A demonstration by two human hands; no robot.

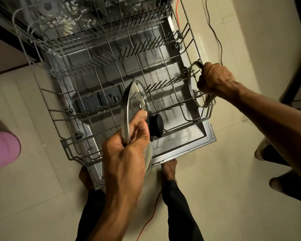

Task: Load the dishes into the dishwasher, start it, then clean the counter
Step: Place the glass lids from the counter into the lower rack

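Left hand (pixel 127 153) grips a glass lid (pixel 134 108) above the rack (pixel 66 145); right hand (pixel 215 79) grips another lid (pixel 195 80) at its right edge

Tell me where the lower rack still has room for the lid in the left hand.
Lower rack is bare across its middle and left tine rows. Only the right edge is taken, where the right hand holds a second lid. Left hand grips its glass lid above the front.
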